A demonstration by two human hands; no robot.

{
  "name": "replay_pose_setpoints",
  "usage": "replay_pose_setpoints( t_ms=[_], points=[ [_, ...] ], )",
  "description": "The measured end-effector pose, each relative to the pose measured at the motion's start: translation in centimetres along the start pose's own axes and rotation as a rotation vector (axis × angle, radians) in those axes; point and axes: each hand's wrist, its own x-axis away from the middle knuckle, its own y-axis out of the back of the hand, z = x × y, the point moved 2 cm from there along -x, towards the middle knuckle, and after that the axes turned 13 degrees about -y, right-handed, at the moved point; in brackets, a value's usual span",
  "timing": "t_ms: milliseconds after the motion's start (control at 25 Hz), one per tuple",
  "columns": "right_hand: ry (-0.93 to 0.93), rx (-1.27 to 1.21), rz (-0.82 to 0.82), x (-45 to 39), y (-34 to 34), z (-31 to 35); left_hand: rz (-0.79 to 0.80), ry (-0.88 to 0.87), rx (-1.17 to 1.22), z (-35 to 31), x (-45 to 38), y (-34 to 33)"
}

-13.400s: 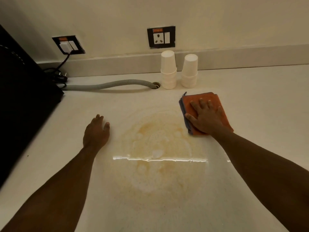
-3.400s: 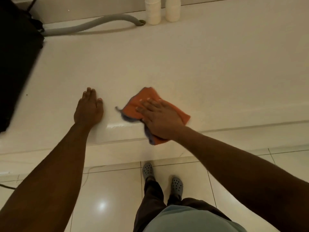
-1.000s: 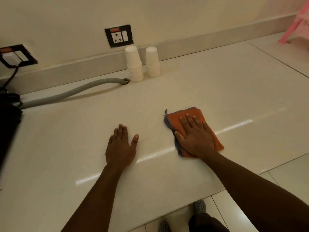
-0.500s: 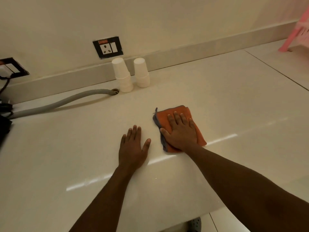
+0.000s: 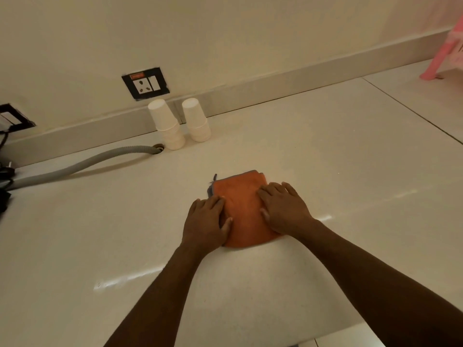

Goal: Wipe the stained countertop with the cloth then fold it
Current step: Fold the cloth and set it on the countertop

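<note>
Countertop (image 5: pixel 325 151): pale, no stain visible.
Cloth (image 5: pixel 241 206): orange, centre, cups at 11 o'clock.
Left hand (image 5: pixel 205 221), right hand (image 5: pixel 284 206): flat on cloth edges, fingers loosely spread, gripping nothing.
Tip: align corners, press crease w/ palms.

cloth (image 5: pixel 241 209) on countertop (image 5: pixel 325 159), cups (image 5: pixel 180 126) behind.

Two stacks of upturned white cups (image 5: pixel 172 128) (image 5: pixel 196 123) stand by the wall under a socket (image 5: pixel 145 83). A grey hose (image 5: pixel 82 164) ends beside them. Something pink (image 5: pixel 443 51) sits far right.
</note>
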Motion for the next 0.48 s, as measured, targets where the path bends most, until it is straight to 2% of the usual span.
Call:
replay_pose_setpoints(
  t_ms=[280, 480],
  points=[
    [0.026, -0.039, -0.073, 0.0, 0.3, -0.4, 0.009, 0.060, -0.009, -1.6, -1.3, 0.8],
    [0.016, -0.178, -0.137, 1.5, -0.4, -1.4, -0.175, 0.014, 0.024, -2.0, -0.4, 1.5]
  ],
)
